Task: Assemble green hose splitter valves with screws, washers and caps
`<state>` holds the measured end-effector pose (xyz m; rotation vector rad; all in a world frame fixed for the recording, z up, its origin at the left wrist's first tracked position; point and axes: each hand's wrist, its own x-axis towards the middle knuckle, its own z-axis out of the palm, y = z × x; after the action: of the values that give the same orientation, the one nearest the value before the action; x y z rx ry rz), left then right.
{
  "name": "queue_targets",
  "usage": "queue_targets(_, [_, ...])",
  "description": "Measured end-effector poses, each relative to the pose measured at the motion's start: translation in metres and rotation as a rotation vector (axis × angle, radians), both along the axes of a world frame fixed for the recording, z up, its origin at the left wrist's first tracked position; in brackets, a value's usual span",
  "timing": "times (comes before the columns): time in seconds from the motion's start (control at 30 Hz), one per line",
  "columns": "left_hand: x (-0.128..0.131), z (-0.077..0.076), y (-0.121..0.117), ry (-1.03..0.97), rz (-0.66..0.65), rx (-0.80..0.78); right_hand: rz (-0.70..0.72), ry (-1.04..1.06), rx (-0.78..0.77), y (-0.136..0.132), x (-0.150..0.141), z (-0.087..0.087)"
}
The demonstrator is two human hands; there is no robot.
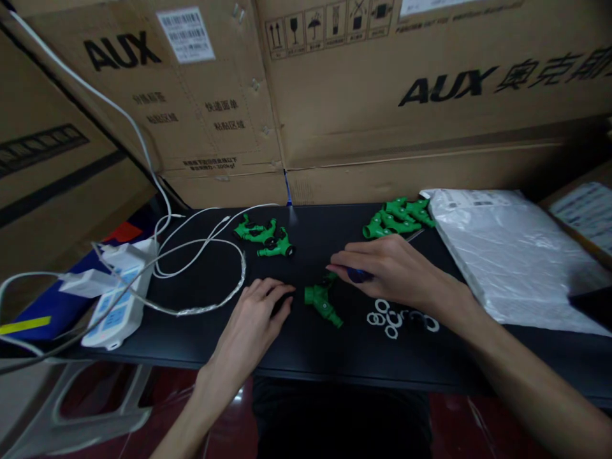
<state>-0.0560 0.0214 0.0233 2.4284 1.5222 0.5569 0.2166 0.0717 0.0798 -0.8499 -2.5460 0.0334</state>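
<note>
A green Y-shaped hose connector (324,305) lies on the black table in front of me, one branch pointing back under my right hand. My left hand (261,306) rests just left of it, thumb and fingers apart, with nothing visible between them. Above the connector's right side, my right hand (382,264) is closed around a tool with a dark blue handle (358,275); its working end is hidden. White ring washers (381,306) and a few black rings (417,320) lie below my right hand.
Green connectors with black parts (275,245) lie at back left, more green connectors (394,217) at back right. A white plastic package (511,255) covers the right side. On the left are a power strip (124,299) and loose white cables (210,310). Cardboard boxes (335,115) stand behind.
</note>
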Motion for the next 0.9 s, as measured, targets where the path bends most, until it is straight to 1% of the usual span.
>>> queue_targets(0.1, [-0.002,0.001,0.003,-0.159,0.038,-0.037,-0.005,0.081,0.071,-0.003,0.005,-0.006])
queue_targets(0.2, [0.000,0.009,0.006,-0.335,0.062,-0.108,-0.006,0.123,0.153,-0.007,0.008,-0.009])
queue_targets(0.27, [0.004,0.014,0.008,-0.526,0.071,-0.232,-0.010,0.117,0.190,-0.008,0.010,-0.010])
queue_targets(0.37, [0.013,0.018,0.011,-0.862,0.079,-0.472,0.004,0.098,0.213,-0.010,0.012,-0.012])
queue_targets(0.43, [0.019,0.019,0.013,-1.022,0.075,-0.593,0.020,0.091,0.202,-0.009,0.013,-0.015])
queue_targets(0.47, [0.021,0.019,0.014,-1.071,0.070,-0.637,0.020,0.083,0.187,-0.009,0.013,-0.016])
queue_targets(0.57, [0.026,0.019,0.016,-1.135,0.060,-0.732,-0.030,0.002,0.099,-0.008,0.011,-0.018])
queue_targets(0.67, [0.029,0.019,0.017,-1.165,0.070,-0.788,-0.094,-0.131,-0.030,-0.008,0.009,-0.019])
queue_targets(0.73, [0.031,0.020,0.017,-1.175,0.065,-0.820,-0.108,-0.190,-0.105,-0.007,0.008,-0.020])
queue_targets(0.8, [0.032,0.019,0.016,-1.169,0.034,-0.833,-0.110,-0.218,-0.148,-0.007,0.007,-0.021])
queue_targets(0.9, [0.031,0.018,0.016,-1.127,-0.018,-0.821,-0.106,-0.240,-0.165,-0.005,0.004,-0.025])
